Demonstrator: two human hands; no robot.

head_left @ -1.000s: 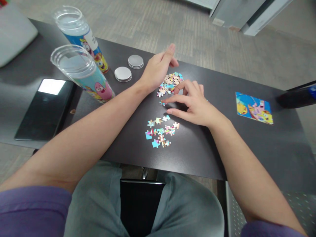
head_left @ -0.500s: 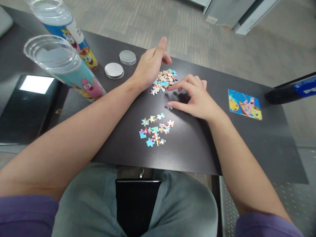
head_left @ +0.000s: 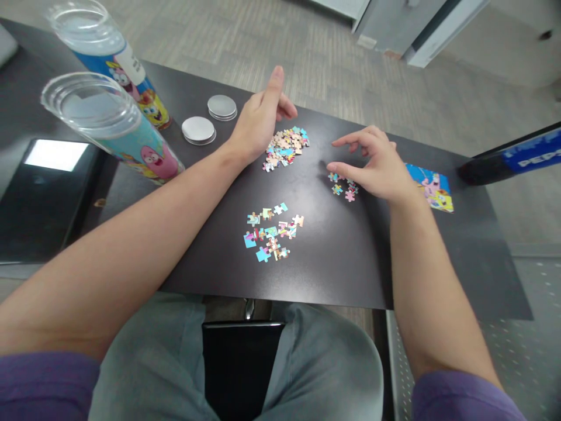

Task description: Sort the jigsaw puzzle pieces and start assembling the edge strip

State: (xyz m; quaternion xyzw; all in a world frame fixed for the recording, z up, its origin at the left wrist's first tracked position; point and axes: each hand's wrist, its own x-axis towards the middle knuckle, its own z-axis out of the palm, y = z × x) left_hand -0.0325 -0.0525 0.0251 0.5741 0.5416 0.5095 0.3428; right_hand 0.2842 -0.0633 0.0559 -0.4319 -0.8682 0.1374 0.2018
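Note:
My left hand rests on its edge beside a heap of jigsaw pieces, thumb raised and fingers loosely bent, holding nothing that I can see. Farther right, my right hand is open, its thumb and index finger apart. Just under that thumb lies a small cluster of jigsaw pieces, partly hidden by the hand. Nearer to me, a loose group of jigsaw pieces is spread on the dark table, some pieces touching and others apart.
Two clear cartoon-printed tubes stand at the left, near stacked silver discs and a black tablet-like device. Right of my right hand lies a cartoon picture card, partly covered. A Pepsi bottle stands at the right edge.
My right hand has moved right, away from the heap, with thumb and finger still apart. The small cluster beneath it now shows. My left hand stays beside the heap.

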